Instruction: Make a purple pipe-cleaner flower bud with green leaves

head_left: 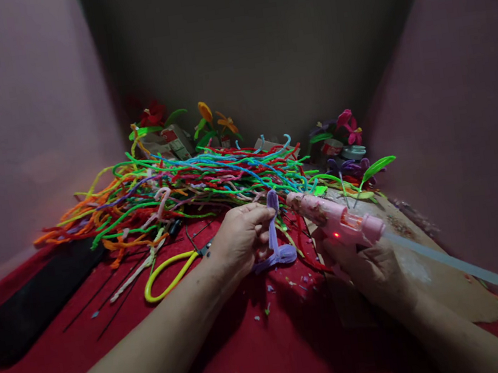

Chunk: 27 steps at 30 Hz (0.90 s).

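My left hand [240, 236] is closed in a pinch on a lilac pipe-cleaner piece [275, 241], bent into loops, held upright over the red cloth [260, 344]. My right hand [370, 268] grips a pink hot glue gun [338, 217] with a small red light and a clear glue stick [442, 256] sticking out of its back. The gun's nozzle points left, close to the top of the lilac piece. Behind both hands lies a big heap of coloured pipe cleaners [194, 184].
Yellow-handled scissors [171, 276] and thin dark wires [107, 297] lie left of my left hand. A black strip [30, 307] sits at far left. Finished pipe-cleaner flowers [208, 121] and more flowers [346, 128] stand at the back. Brown cardboard [431, 285] lies under the glue gun.
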Motion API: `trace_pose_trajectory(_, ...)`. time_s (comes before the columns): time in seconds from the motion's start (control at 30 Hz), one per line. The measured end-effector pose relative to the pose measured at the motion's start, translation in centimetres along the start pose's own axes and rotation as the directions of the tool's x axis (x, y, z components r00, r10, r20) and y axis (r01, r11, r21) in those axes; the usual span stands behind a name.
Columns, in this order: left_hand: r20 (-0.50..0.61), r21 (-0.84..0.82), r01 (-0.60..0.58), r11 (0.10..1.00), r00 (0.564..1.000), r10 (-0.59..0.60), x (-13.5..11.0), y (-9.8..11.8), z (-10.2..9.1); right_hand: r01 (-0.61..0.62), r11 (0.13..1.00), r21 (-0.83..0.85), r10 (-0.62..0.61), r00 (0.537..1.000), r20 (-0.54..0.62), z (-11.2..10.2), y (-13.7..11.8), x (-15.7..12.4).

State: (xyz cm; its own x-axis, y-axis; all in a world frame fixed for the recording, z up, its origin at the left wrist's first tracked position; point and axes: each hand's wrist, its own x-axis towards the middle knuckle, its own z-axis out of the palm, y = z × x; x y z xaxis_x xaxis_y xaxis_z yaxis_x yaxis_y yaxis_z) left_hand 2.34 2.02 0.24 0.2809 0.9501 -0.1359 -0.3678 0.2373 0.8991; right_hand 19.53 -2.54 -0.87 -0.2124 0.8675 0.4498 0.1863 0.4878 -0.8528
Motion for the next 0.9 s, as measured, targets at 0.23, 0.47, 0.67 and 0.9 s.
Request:
trace_pose_trajectory(0.23, -0.004, 0.023, -0.004, 1.0, 1.0, 0.004, -0.01, 0.0, 0.05, -0.003, 1.0, -0.013, 0.003, 1.0, 0.018, 0.02, 0.0, 0.14)
trace_pose_trajectory(0.47, -0.004, 0.027, -0.014, 1.0, 1.0, 0.014, 0.07, -0.11, 0.05, 0.068, 0.997, 0.033, -0.069, 0.997, 0.021, 0.15, 0.17, 0.23)
trace_pose_trajectory(0.67, -0.012, 0.039, -0.016, 0.999, 1.0, 0.017, 0.04, 0.07, 0.16, 0.069, 0.997, 0.041, -0.069, 0.998, 0.01, 0.22, 0.15, 0.19)
trace_pose_trajectory(0.9, 0.0, 0.026, -0.007, 1.0, 1.0, 0.007, 0.04, -0.1, -0.02, 0.018, 0.999, -0.041, -0.02, 0.999, -0.03, 0.25, -0.14, -0.04)
